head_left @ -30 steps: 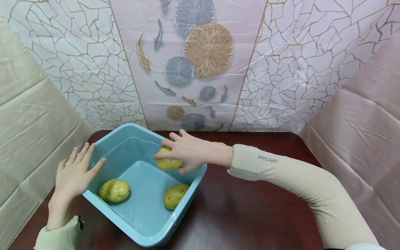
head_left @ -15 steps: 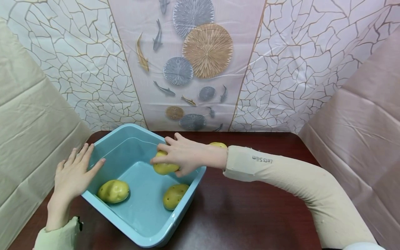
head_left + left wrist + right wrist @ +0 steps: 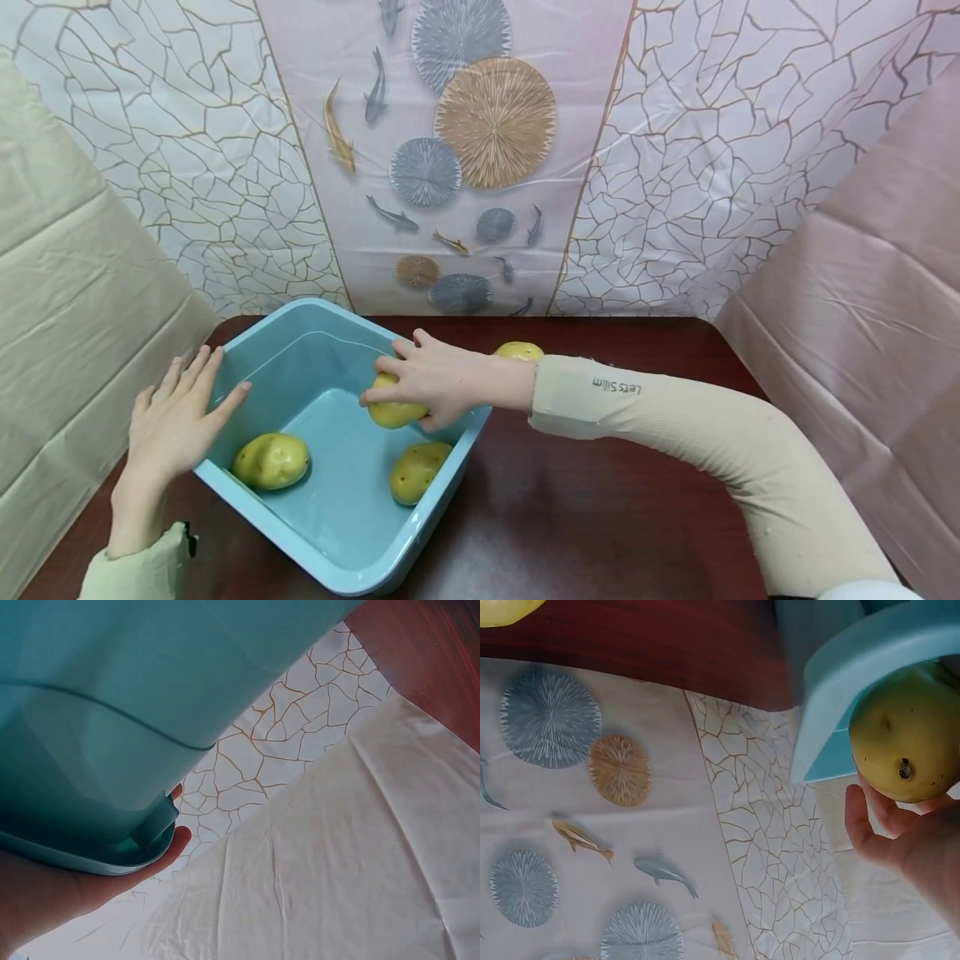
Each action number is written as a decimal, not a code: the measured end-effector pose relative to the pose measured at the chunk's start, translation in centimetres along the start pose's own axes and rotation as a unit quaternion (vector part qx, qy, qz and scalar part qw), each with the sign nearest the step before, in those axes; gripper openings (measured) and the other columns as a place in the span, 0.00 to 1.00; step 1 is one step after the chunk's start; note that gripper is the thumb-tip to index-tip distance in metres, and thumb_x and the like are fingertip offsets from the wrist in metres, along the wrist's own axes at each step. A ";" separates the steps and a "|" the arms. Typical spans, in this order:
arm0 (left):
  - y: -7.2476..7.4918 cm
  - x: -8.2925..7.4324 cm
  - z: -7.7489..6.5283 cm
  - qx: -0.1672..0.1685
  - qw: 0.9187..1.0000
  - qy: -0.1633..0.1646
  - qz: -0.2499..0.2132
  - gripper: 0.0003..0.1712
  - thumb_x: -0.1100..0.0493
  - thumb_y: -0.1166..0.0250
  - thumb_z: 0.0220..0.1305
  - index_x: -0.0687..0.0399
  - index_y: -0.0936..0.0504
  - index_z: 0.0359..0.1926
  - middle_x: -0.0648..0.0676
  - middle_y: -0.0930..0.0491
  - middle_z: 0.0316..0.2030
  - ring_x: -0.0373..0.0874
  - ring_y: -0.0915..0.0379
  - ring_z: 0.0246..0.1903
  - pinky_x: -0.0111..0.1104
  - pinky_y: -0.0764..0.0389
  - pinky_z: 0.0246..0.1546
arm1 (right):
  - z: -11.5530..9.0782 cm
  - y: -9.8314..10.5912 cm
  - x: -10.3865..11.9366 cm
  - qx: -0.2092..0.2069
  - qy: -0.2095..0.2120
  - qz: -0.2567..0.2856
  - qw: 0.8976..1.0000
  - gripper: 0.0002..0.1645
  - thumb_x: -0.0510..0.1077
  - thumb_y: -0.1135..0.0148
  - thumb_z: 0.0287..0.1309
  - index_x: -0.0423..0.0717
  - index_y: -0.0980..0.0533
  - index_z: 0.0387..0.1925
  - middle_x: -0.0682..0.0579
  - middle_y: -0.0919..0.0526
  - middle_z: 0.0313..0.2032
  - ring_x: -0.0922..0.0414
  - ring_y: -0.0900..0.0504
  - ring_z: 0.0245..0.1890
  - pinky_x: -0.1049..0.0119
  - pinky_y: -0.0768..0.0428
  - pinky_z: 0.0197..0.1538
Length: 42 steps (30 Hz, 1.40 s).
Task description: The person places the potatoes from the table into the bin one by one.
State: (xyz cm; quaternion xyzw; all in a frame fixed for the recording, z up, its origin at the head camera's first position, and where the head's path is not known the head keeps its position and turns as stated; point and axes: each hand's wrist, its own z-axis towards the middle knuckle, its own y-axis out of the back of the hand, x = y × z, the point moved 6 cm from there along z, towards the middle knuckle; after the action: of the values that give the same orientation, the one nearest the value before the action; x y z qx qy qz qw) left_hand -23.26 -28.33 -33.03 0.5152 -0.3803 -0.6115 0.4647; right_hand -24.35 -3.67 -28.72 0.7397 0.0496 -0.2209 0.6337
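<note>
My right hand (image 3: 438,375) grips a yellow-green potato (image 3: 392,407) over the far right part of a light blue plastic tub (image 3: 352,577). In the right wrist view this potato (image 3: 907,735) shows a dark spot, with fingers curled beneath it. My left hand (image 3: 172,425) lies with straight, spread fingers on the tub's left rim. In the left wrist view the left hand (image 3: 82,889) is against the rim, most of it hidden behind the tub wall (image 3: 150,682). Inside the tub lie a potato (image 3: 272,461) at the left and another potato (image 3: 420,472) by the right wall.
A further yellow potato (image 3: 519,351) sits on the dark red table (image 3: 600,508) behind the right wrist, partly covered by it. A patterned cloth backdrop (image 3: 480,250) rises at the table's far edge. Pale cloth walls (image 3: 862,275) stand at both sides.
My right hand has moved slightly left and lower with the potato. The potato on the table behind the wrist shows more. My left hand stays on the rim.
</note>
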 end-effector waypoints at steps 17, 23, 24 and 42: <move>0.0 0.0 0.1 0.000 1.000 0.004 -0.002 0.43 0.35 0.64 0.64 0.58 0.61 0.69 0.67 0.61 0.68 0.67 0.72 0.66 0.65 0.61 0.55 | 0.1 -0.2 -0.5 -0.002 -0.017 -0.027 0.999 0.31 0.47 0.47 0.50 0.64 0.38 0.59 0.55 0.29 0.47 0.57 0.36 0.38 0.65 0.43 0.32; 0.0 0.0 0.1 0.002 1.000 0.003 0.000 0.43 0.35 0.64 0.64 0.58 0.61 0.69 0.67 0.61 0.68 0.67 0.71 0.66 0.65 0.61 0.55 | -0.1 -0.3 -0.5 -0.007 -0.016 -0.029 0.999 0.30 0.49 0.47 0.51 0.65 0.37 0.59 0.56 0.29 0.46 0.57 0.35 0.38 0.65 0.44 0.32; 0.0 0.1 0.1 0.002 1.000 0.003 0.000 0.43 0.35 0.64 0.64 0.58 0.61 0.69 0.67 0.61 0.67 0.67 0.71 0.66 0.65 0.61 0.55 | -0.2 -0.3 -0.5 -0.008 -0.015 -0.029 0.999 0.30 0.49 0.48 0.52 0.65 0.37 0.59 0.56 0.29 0.46 0.57 0.35 0.38 0.65 0.44 0.32; -0.1 0.0 0.0 -0.001 1.000 0.000 0.001 0.43 0.35 0.63 0.64 0.58 0.61 0.69 0.67 0.60 0.68 0.67 0.71 0.66 0.64 0.61 0.55 | -1.1 0.0 -0.6 -0.058 -0.016 -0.019 0.998 0.21 0.47 0.49 0.54 0.62 0.31 0.52 0.56 0.27 0.44 0.57 0.35 0.36 0.65 0.40 0.34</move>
State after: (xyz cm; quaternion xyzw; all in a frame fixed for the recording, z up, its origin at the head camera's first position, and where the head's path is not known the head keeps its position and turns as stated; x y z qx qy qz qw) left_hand -23.27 -28.27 -33.11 0.5141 -0.3800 -0.6120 0.4655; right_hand -24.56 -2.46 -28.38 0.6972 0.0663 -0.2411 0.6719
